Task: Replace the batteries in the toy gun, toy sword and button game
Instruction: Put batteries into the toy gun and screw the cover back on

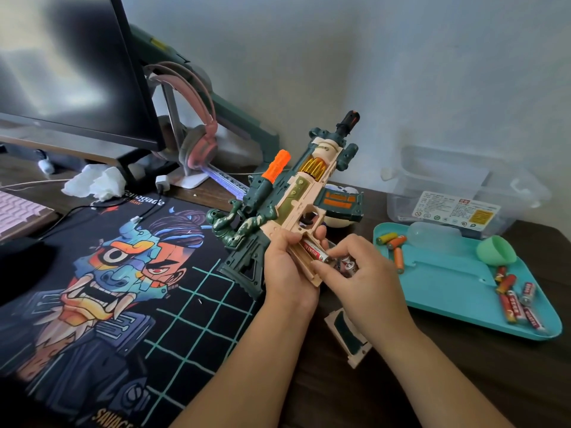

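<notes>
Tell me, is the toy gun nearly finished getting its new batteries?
Done: the tan battery cover is off, lying on the dark wooden desk, and orange batteries sit in the teal tray. In hand: the left hand grips the tan-and-green plastic toy gun while the right hand presses a red battery into its open grip. Left: refitting that cover, then the other two toys, not plainly in view.

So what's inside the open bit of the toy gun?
One red battery lies in the open slot of the toy gun, its end pinched by the right hand. The left hand grips the gun. Both hands hide the rest.
</notes>
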A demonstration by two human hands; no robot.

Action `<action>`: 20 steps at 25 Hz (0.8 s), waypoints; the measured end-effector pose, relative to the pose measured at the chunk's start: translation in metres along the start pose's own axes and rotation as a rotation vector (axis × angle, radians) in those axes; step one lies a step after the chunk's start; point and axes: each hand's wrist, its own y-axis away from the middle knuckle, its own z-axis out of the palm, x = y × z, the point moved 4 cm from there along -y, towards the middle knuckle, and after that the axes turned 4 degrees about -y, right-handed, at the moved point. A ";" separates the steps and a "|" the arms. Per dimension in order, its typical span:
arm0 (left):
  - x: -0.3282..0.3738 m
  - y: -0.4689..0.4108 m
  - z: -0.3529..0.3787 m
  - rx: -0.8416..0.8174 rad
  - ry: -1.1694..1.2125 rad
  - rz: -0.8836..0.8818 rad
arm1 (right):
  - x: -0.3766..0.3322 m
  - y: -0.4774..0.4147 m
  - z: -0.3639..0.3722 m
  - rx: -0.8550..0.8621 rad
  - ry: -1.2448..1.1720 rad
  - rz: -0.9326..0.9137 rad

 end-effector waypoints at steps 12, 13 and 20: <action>0.000 0.004 0.001 0.017 0.049 -0.008 | 0.011 0.002 0.001 -0.125 -0.328 0.455; -0.001 0.004 0.001 0.017 0.042 -0.008 | 0.012 0.002 0.002 -0.117 -0.366 0.500; 0.003 0.008 0.005 -0.008 -0.008 0.020 | 0.018 -0.001 0.007 -0.152 -0.694 0.694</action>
